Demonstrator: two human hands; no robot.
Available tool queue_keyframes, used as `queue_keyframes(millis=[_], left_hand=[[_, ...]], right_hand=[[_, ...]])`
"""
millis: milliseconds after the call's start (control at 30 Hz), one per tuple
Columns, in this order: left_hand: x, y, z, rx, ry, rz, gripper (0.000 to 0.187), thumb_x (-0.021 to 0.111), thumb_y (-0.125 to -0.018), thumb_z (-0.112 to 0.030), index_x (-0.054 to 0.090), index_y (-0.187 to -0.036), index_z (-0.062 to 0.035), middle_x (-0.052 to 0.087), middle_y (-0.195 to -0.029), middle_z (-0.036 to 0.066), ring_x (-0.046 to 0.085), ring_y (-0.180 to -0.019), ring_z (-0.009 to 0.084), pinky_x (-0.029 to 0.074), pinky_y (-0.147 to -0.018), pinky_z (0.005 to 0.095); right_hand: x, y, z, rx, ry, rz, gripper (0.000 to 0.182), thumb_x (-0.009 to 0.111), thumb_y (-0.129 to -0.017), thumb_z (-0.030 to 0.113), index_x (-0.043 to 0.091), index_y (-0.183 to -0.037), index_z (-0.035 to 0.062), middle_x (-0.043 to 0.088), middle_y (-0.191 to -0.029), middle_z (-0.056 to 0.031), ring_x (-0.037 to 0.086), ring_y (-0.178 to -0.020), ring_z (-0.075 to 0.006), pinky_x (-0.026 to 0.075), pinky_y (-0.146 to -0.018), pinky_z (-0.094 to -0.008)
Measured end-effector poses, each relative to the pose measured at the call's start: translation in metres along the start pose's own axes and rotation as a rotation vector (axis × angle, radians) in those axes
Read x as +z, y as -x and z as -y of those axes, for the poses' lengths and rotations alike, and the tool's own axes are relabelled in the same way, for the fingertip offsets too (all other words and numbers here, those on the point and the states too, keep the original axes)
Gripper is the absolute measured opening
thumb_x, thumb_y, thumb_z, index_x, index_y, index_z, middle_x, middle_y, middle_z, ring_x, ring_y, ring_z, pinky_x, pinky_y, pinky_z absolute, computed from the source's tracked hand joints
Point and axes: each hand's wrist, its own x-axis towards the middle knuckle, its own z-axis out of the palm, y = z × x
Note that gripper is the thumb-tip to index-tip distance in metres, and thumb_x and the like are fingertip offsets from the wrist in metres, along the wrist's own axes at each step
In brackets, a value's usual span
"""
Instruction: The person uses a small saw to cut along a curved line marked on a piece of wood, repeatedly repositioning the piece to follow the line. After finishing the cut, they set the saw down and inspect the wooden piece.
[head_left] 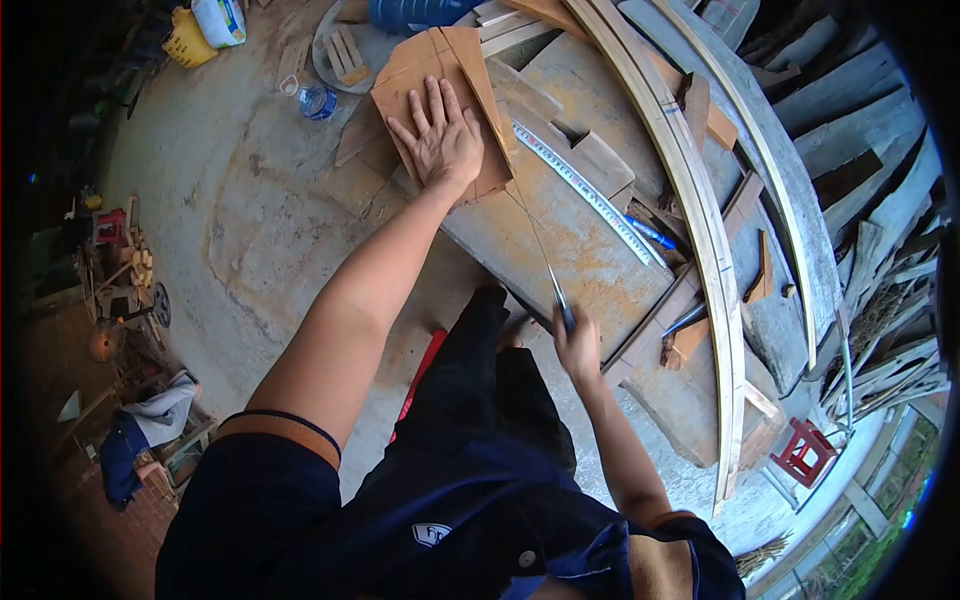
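My left hand (440, 140) lies flat with fingers spread on a brown wooden block (415, 65), pressing on its top face. Pencil-like lines cross the wood. My right hand (577, 345) is closed round the dark handle of a handsaw (556, 284). Seen nearly edge-on, its thin blade runs up to the block's lower right corner, where the tip is hard to make out. Beside the block a measuring tape (580, 190) lies stretched out on the work surface (560, 235), which is dusted with sawdust.
Long curved wooden strips (700, 200) lie to the right, with a blue marker (650, 232) and wood offcuts near them. A water bottle (316, 101) stands on the floor at upper left. At lower right is a red stool (803, 452); boards are piled behind.
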Motion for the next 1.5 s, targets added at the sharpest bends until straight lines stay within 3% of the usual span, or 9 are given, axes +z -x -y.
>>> queue_keyframes(millis=[167, 500, 567, 600, 633, 833, 1033, 1333, 1500], left_hand=[[-0.003, -0.001, 0.001, -0.009, -0.002, 0.036, 0.063, 0.027, -0.103, -0.04, 0.012, -0.158, -0.0128, 0.006, -0.166, 0.004, 0.006, -0.152, 0.0306, -0.003, -0.116, 0.0662], [-0.003, -0.002, 0.001, -0.013, 0.017, 0.002, 0.064, 0.029, -0.103, -0.043, 0.014, -0.158, -0.0142, 0.01, -0.165, 0.003, 0.007, -0.151, 0.031, 0.001, -0.116, 0.0661], [-0.002, 0.0, 0.0, 0.0, -0.004, 0.002, 0.064, 0.03, -0.103, -0.043, 0.015, -0.157, -0.0137, 0.01, -0.165, 0.004, 0.007, -0.151, 0.0311, 0.001, -0.116, 0.0668], [-0.003, 0.0, -0.001, 0.0, -0.001, 0.0, 0.064, 0.03, -0.103, -0.043, 0.015, -0.157, -0.0137, 0.01, -0.165, 0.004, 0.007, -0.151, 0.0311, 0.001, -0.116, 0.0668], [-0.004, 0.0, 0.0, 0.004, -0.017, 0.006, 0.064, 0.03, -0.103, -0.042, 0.015, -0.157, -0.0134, 0.01, -0.165, 0.004, 0.007, -0.151, 0.0313, 0.001, -0.115, 0.0671], [0.002, 0.001, 0.002, 0.015, -0.004, -0.011, 0.063, 0.029, -0.103, -0.041, 0.014, -0.157, -0.0131, 0.009, -0.165, 0.004, 0.008, -0.151, 0.0313, 0.002, -0.115, 0.0669], [0.004, 0.0, 0.002, -0.004, 0.024, -0.029, 0.062, 0.028, -0.103, -0.041, 0.016, -0.157, -0.0138, 0.01, -0.165, 0.004, 0.007, -0.151, 0.0308, 0.001, -0.116, 0.0666], [-0.002, -0.001, 0.001, -0.004, 0.062, 0.016, 0.061, 0.028, -0.103, -0.038, 0.017, -0.157, -0.0118, 0.009, -0.165, 0.004, 0.007, -0.151, 0.0312, -0.004, -0.115, 0.068], [-0.006, 0.001, 0.001, 0.011, 0.007, -0.008, 0.063, 0.03, -0.103, -0.04, 0.016, -0.157, -0.0119, 0.011, -0.165, 0.004, 0.008, -0.151, 0.0306, 0.001, -0.115, 0.0673]], right_hand=[[0.029, -0.14, 0.103, -0.032, -0.041, -0.044, 0.026, 0.062, -0.092, 0.027, 0.06, -0.09, 0.0008, 0.062, -0.081, -0.0314, 0.062, -0.081, -0.0504, 0.049, -0.07, -0.0553], [-0.003, 0.045, -0.004, 0.085, 0.002, -0.012, 0.017, 0.063, -0.091, 0.015, 0.057, -0.085, 0.0011, 0.058, -0.067, -0.0265, 0.062, -0.068, -0.0472, 0.047, -0.057, -0.0491], [0.002, 0.018, 0.001, -0.028, -0.097, -0.047, 0.027, 0.061, -0.096, 0.021, 0.056, -0.081, -0.0005, 0.048, -0.06, -0.0204, 0.046, -0.051, -0.0298, 0.04, -0.053, -0.0436], [0.004, -0.015, 0.023, -0.005, -0.054, -0.02, 0.029, 0.06, -0.096, 0.022, 0.055, -0.079, -0.0013, 0.048, -0.06, -0.0216, 0.048, -0.052, -0.0323, 0.04, -0.054, -0.044], [0.005, -0.05, 0.051, -0.035, -0.07, -0.02, 0.023, 0.061, -0.093, 0.021, 0.058, -0.087, -0.0005, 0.058, -0.07, -0.0287, 0.059, -0.072, -0.0498, 0.045, -0.06, -0.0523], [0.024, -0.114, 0.09, -0.05, -0.1, -0.071, 0.033, 0.06, -0.095, 0.028, 0.06, -0.085, -0.0031, 0.059, -0.079, -0.0339, 0.06, -0.081, -0.0512, 0.046, -0.068, -0.0552], [-0.008, 0.043, -0.007, 0.124, -0.051, 0.008, 0.028, 0.062, -0.094, 0.023, 0.058, -0.08, -0.0005, 0.051, -0.061, -0.0214, 0.052, -0.055, -0.0381, 0.045, -0.058, -0.0435], [0.03, -0.138, 0.105, -0.048, -0.086, -0.07, 0.034, 0.06, -0.094, 0.03, 0.061, -0.086, -0.0031, 0.06, -0.076, -0.0325, 0.06, -0.078, -0.0517, 0.048, -0.065, -0.0533], [0.019, -0.07, 0.069, 0.023, -0.112, -0.053, 0.031, 0.061, -0.093, 0.025, 0.057, -0.082, -0.003, 0.057, -0.072, -0.0303, 0.058, -0.075, -0.0502, 0.045, -0.065, -0.0507]])
